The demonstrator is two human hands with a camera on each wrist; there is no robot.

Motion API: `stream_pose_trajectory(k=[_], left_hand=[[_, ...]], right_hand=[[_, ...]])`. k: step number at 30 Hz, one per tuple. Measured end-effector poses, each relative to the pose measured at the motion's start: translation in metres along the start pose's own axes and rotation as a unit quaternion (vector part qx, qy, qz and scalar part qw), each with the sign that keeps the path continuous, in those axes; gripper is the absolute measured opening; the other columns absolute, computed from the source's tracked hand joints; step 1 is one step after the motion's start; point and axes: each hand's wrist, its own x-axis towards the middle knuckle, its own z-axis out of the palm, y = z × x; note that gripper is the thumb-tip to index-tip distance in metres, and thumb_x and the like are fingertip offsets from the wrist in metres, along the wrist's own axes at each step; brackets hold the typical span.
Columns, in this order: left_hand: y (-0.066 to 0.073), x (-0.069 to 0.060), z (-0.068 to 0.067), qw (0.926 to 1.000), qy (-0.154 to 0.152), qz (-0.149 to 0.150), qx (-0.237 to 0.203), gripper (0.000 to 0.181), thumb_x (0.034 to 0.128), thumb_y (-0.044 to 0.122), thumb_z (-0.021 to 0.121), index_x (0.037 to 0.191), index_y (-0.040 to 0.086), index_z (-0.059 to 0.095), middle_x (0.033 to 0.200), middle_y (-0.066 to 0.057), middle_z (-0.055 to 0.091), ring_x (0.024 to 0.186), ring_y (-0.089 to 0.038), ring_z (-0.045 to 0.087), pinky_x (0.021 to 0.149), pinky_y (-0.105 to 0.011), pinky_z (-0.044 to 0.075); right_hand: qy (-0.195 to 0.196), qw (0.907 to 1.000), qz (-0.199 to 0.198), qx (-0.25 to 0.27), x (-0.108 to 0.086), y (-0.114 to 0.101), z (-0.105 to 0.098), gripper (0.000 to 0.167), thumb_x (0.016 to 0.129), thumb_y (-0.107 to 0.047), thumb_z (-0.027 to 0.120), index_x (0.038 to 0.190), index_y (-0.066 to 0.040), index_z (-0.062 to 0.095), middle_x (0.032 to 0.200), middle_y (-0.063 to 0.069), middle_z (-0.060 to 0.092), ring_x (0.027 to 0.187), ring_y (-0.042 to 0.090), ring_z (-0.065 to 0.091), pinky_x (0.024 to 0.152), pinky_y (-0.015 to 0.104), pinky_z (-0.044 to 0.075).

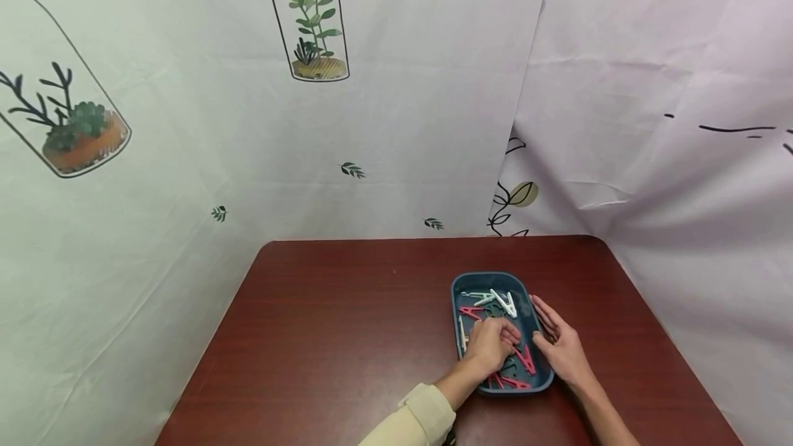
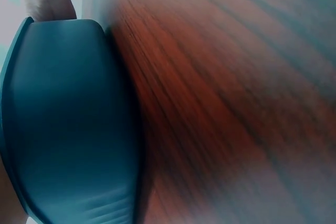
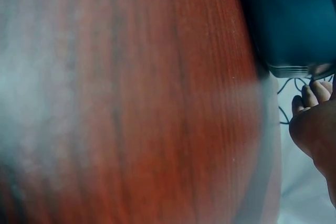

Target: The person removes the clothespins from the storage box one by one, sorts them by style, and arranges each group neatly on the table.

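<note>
A dark blue tray point(image 1: 457, 291) holds pink, white and green clothespins, among them a white clothespin point(image 1: 506, 303) near the far end and a pink clothespin point(image 1: 526, 360) by the right side. My left hand point(image 1: 489, 344) reaches over the near left rim into the tray, its fingers bent down among the clothespins. Whether it pinches one is hidden. Along the tray's right side lies my right hand point(image 1: 562, 349), fingers extended outside the wall and thumb by the rim. In the right wrist view, the fingers point(image 3: 310, 96) are near the tray's end point(image 3: 294, 19).
The tray stands on a brown wooden table point(image 1: 322, 322), toward its right part. A white cloth with printed plants point(image 1: 396, 122) hangs behind the table's far edge and along both sides. The left wrist view mostly shows the tray's outer wall point(image 2: 73, 119).
</note>
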Motion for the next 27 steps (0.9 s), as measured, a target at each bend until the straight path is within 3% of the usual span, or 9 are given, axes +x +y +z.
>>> stream_pose_trajectory(k=[9, 17, 27], left_hand=[[-0.0033, 0.0024, 0.0054, 0.9977, -0.002, 0.036, 0.057, 0.026, 0.0806, -0.009, 0.08, 0.085, 0.017, 0.08, 0.074, 0.013, 0.074, 0.061, 0.016, 0.054, 0.063, -0.005, 0.044], [-0.0051, 0.002, 0.0086, 0.9883, 0.006, 0.075, 0.133, 0.023, 0.0821, 0.0, 0.086, 0.08, 0.021, 0.078, 0.069, 0.018, 0.07, 0.058, 0.018, 0.05, 0.061, -0.003, 0.042], [-0.0017, 0.0, 0.0057, 0.974, -0.018, 0.105, 0.2, 0.019, 0.0867, 0.012, 0.087, 0.084, 0.027, 0.076, 0.074, 0.023, 0.069, 0.064, 0.018, 0.052, 0.066, -0.005, 0.041]], right_hand=[[-0.002, 1.0, 0.004, 0.002, 0.0009, 0.0003, -0.0005, 0.065, 0.094, 0.021, 0.06, 0.156, 0.012, 0.04, 0.156, 0.037, 0.042, 0.138, -0.005, 0.048, 0.103, 0.008, 0.041], [-0.004, 1.0, -0.004, 0.004, -0.0002, -0.0004, 0.0005, 0.067, 0.093, 0.022, 0.06, 0.157, 0.01, 0.041, 0.155, 0.038, 0.042, 0.138, -0.006, 0.048, 0.102, 0.008, 0.041], [-0.001, 1.0, -0.009, 0.001, -0.0003, -0.0019, 0.0011, 0.067, 0.092, 0.023, 0.059, 0.156, 0.011, 0.041, 0.155, 0.036, 0.044, 0.138, -0.003, 0.05, 0.101, 0.009, 0.042]])
